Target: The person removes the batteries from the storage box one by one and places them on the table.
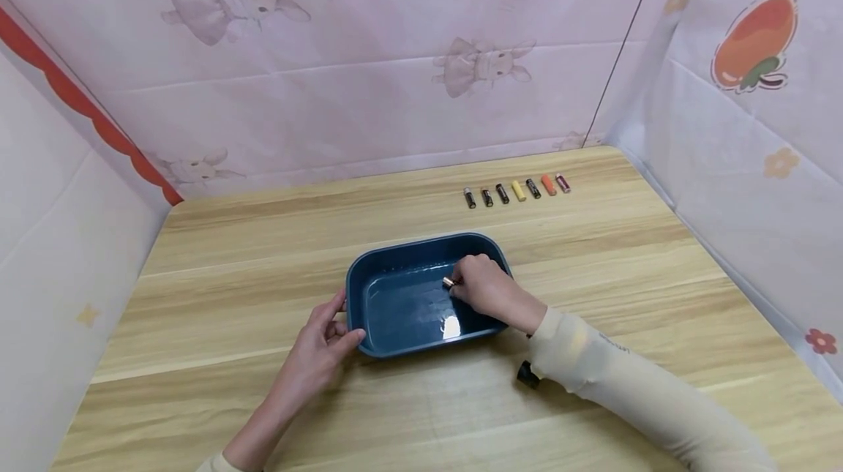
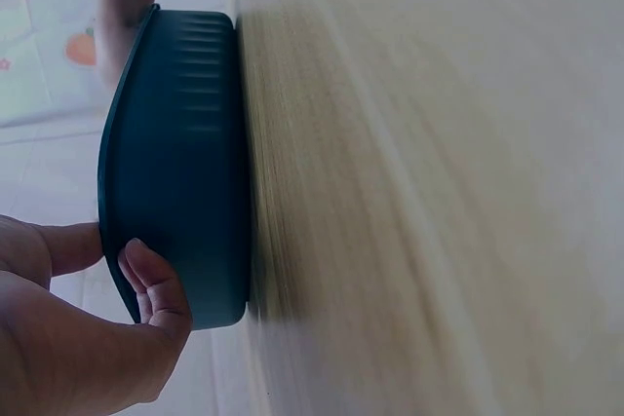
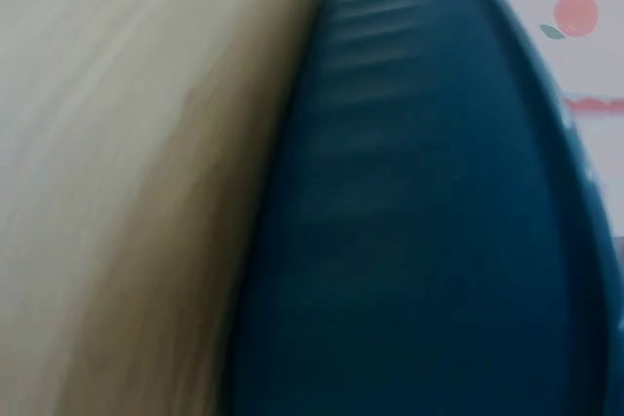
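A dark blue rectangular plastic basin (image 1: 402, 311) stands on the wooden table. My left hand (image 1: 317, 349) grips its left end, the thumb at the rim and curled fingers against the outer wall, as the left wrist view also shows. My right hand (image 1: 486, 287) reaches over the right side into the basin and pinches a battery (image 1: 448, 282). Only the battery's shiny copper-coloured end shows; the fingers cover the rest. In the right wrist view the basin's outer wall (image 3: 409, 221) fills most of the picture, and the right hand is out of sight there.
Behind the basin, toward the back right, several batteries lie in a spaced row, among them a yellow battery (image 1: 519, 190) and an orange battery (image 1: 549, 184). Fabric walls printed with rabbits and fruit enclose the table (image 1: 230, 274) at the back and sides.
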`<action>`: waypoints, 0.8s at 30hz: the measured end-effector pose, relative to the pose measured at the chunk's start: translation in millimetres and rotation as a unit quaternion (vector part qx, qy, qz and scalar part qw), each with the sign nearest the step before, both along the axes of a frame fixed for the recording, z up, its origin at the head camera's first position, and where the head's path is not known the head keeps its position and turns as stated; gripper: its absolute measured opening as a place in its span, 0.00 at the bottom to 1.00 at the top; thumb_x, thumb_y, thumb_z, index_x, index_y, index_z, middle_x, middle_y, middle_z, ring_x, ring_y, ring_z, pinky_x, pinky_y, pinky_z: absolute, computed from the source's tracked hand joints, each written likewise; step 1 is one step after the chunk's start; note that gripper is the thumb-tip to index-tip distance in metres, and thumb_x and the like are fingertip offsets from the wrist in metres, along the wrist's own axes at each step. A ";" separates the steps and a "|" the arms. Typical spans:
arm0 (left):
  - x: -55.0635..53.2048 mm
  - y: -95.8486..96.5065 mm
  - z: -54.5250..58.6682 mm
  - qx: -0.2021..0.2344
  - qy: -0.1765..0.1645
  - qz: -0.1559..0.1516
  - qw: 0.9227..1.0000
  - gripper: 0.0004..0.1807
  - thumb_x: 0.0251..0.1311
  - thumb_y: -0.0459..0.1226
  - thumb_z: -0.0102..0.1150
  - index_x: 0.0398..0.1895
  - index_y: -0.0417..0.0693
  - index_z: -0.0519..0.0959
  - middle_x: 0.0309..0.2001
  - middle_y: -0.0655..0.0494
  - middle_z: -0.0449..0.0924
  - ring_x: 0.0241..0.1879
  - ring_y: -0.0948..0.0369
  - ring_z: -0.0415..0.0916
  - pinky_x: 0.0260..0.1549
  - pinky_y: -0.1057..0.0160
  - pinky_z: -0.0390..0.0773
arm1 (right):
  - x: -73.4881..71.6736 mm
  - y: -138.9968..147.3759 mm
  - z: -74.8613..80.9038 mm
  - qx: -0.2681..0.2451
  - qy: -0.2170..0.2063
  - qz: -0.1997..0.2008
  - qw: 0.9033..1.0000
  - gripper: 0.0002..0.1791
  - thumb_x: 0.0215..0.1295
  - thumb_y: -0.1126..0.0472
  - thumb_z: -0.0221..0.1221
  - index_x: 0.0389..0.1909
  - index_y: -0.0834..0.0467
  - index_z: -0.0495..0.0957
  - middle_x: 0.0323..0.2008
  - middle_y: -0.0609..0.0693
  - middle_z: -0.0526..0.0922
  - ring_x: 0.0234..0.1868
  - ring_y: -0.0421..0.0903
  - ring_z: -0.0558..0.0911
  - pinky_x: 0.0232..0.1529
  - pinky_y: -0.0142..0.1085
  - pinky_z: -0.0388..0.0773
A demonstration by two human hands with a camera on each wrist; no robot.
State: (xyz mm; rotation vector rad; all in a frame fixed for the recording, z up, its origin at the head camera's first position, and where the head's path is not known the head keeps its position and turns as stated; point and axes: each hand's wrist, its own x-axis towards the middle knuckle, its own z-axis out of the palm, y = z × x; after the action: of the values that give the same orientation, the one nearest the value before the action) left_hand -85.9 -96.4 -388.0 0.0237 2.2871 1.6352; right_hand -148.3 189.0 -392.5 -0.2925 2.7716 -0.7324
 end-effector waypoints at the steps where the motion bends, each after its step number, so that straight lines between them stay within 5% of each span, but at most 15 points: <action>1: 0.1 0.0 0.0 0.001 -0.001 0.000 1.000 0.43 0.69 0.27 0.62 0.82 0.41 0.52 0.67 0.41 0.61 0.46 0.55 0.78 0.34 0.70 0.74 | -0.3 0.4 -0.1 -0.015 -0.008 0.000 1.000 0.09 0.68 0.65 0.68 0.27 0.58 0.85 0.23 0.46 0.80 0.21 0.40 0.75 0.23 0.32 0.71; 9: 0.1 0.6 -0.4 0.001 -0.001 0.001 1.000 0.43 0.69 0.26 0.62 0.82 0.42 0.52 0.66 0.41 0.61 0.45 0.55 0.77 0.33 0.69 0.74 | 5.4 2.7 13.8 -0.120 -0.032 0.015 0.992 0.03 0.66 0.64 0.69 0.33 0.58 0.86 0.25 0.46 0.84 0.22 0.39 0.79 0.25 0.33 0.78; 17: -0.8 1.1 -0.1 -0.007 0.000 0.000 1.000 0.43 0.69 0.26 0.62 0.82 0.41 0.52 0.66 0.40 0.61 0.45 0.56 0.78 0.34 0.70 0.75 | 11.2 4.2 46.6 -0.235 -0.074 0.036 0.969 0.04 0.70 0.65 0.66 0.40 0.62 0.85 0.31 0.56 0.86 0.25 0.44 0.82 0.28 0.39 0.83; 24: -0.7 1.2 1.3 -0.004 0.001 -0.001 1.000 0.42 0.69 0.26 0.62 0.82 0.41 0.52 0.66 0.40 0.61 0.45 0.55 0.78 0.34 0.70 0.75 | 15.5 7.1 82.3 -0.295 -0.080 0.047 0.951 0.07 0.71 0.65 0.64 0.45 0.66 0.84 0.31 0.52 0.85 0.29 0.50 0.84 0.33 0.47 0.85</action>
State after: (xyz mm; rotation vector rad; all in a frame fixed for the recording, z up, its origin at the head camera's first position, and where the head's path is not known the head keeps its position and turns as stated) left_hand -86.6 -95.2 -386.8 0.0262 2.2955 1.6257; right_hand -132.8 196.1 -310.1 -0.4478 2.3066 -1.4768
